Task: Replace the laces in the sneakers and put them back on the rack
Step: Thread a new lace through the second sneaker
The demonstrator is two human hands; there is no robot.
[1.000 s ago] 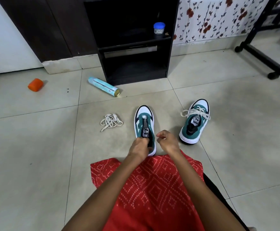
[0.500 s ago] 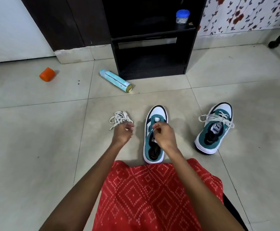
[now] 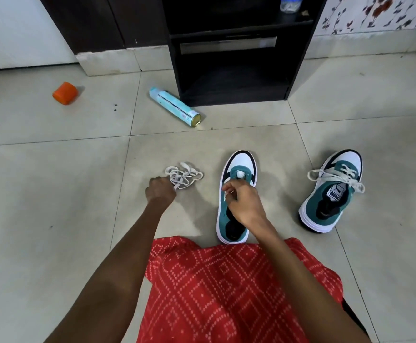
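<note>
A teal, white and black sneaker without laces [image 3: 239, 169] lies on the tiled floor in front of me, toe pointing away. My right hand [image 3: 245, 205] rests over its tongue with the fingers curled around the upper. Left of it lies a bundle of loose white lace [image 3: 184, 175]; my left hand [image 3: 161, 191] grips its near end. A second, laced sneaker [image 3: 331, 194] lies to the right, tilted. The black shoe rack [image 3: 234, 53] stands against the far wall.
A light blue spray can [image 3: 174, 106] lies on the floor by the rack's left foot. An orange cap [image 3: 65, 93] sits far left. A small jar [image 3: 289, 2] stands on the rack's upper shelf. My red patterned garment [image 3: 226, 290] covers my lap.
My left hand left the sneaker, moved left and took hold of the loose lace bundle. My right hand slid forward along the sneaker's tongue. The camera view shifted left and closer.
</note>
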